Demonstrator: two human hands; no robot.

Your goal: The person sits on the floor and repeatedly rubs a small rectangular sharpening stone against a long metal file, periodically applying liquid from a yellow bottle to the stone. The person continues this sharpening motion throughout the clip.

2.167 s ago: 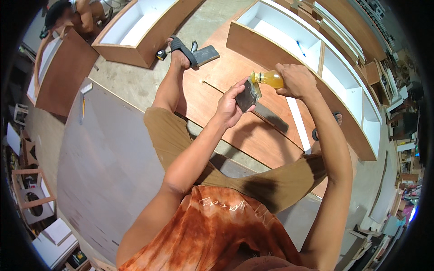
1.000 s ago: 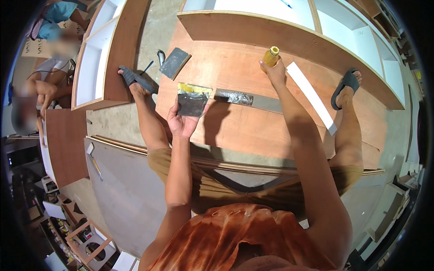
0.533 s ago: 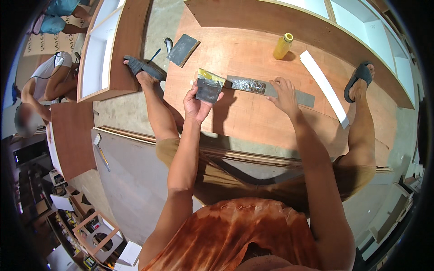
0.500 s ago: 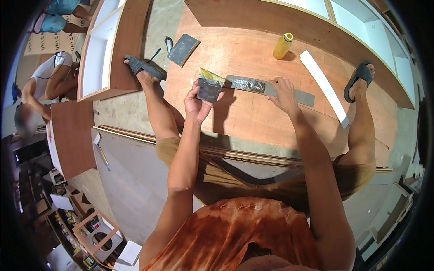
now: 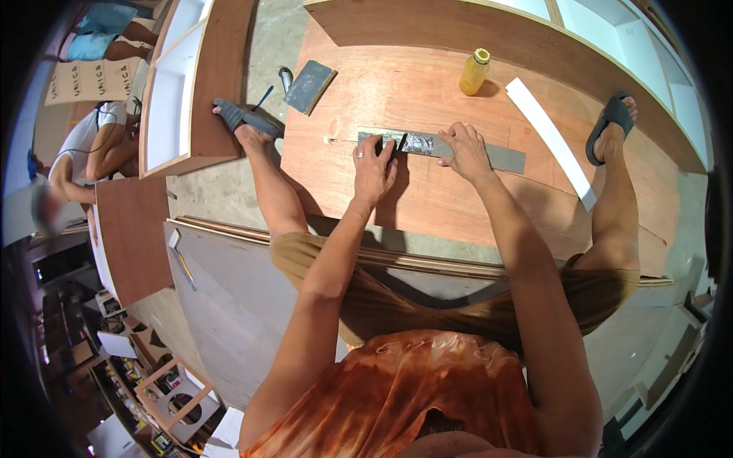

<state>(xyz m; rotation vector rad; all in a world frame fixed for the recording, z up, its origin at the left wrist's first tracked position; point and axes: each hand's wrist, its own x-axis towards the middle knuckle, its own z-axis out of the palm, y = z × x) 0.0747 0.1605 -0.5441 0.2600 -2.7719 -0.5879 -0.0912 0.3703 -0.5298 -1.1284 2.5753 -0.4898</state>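
On the plywood board [image 5: 321, 183] lies a long grey strip [image 5: 506, 159], with a wet, shiny dark patch at its middle. My left hand [image 5: 374, 174] is closed on a dark square piece [image 5: 392, 140] smeared with yellow along one edge, which is held down on the strip's left part; my fingers cover much of it. Right of the wet patch, my right hand [image 5: 467, 153] holds the strip down, thumb on the near side and fingers across it. Beyond that hand stands a yellow bottle [image 5: 474, 75] with no cap visible.
A white curved strip [image 5: 550, 141] lies to the right. A dark block [image 5: 310, 87] is at the far left of the board. Wooden cabinets [image 5: 458, 34] stand behind and at left. Another person [image 5: 80, 153] crouches at the far left. A pencil-like tool [image 5: 183, 263] rests on grey panels.
My left hand has turned over and moved right, bringing the dark square piece from the air down onto the strip. My right hand has shifted slightly left along the strip.
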